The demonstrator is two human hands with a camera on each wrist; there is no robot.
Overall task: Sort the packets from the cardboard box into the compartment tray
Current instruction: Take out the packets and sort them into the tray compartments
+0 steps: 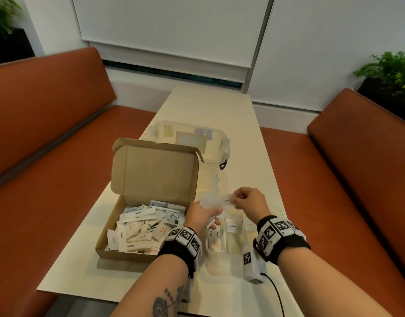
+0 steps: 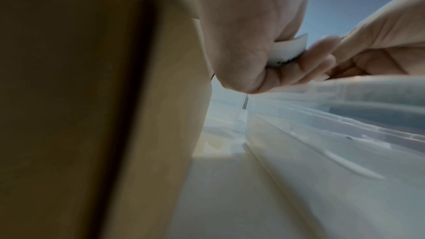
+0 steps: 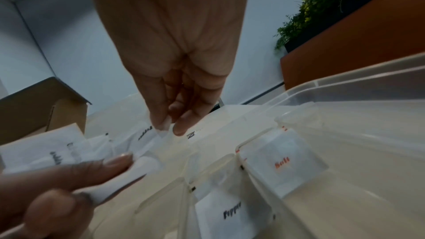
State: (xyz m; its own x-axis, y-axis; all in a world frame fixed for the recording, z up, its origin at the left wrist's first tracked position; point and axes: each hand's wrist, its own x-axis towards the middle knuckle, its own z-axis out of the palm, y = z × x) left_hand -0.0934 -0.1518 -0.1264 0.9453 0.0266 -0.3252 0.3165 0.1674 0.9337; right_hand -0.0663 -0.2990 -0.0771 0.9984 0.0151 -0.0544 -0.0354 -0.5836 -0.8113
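An open cardboard box (image 1: 119, 250) at the left of the table holds several white packets (image 1: 137, 234). To its right lies the clear compartment tray (image 1: 210, 249), with sugar packets (image 1: 214, 234), a pepper packet (image 1: 234, 225) and a salt packet (image 1: 250, 224) in separate compartments. My left hand (image 1: 216, 216) grips a small bunch of white packets (image 3: 69, 154) above the tray's left end. My right hand (image 1: 234, 201) pinches the end of one pepper packet (image 3: 149, 137) from that bunch between thumb and fingertips (image 3: 179, 130). In the left wrist view the left hand (image 2: 241, 52) clutches the packets (image 2: 287, 50) beside the box wall (image 2: 92, 97).
A clear lidded plastic container (image 1: 192, 138) stands behind the box. Orange benches (image 1: 48, 133) flank the narrow table (image 1: 220, 104). A tagged sensor unit with a black cable (image 1: 252, 264) hangs by my right wrist. Plants (image 1: 389, 69) sit at the back corners.
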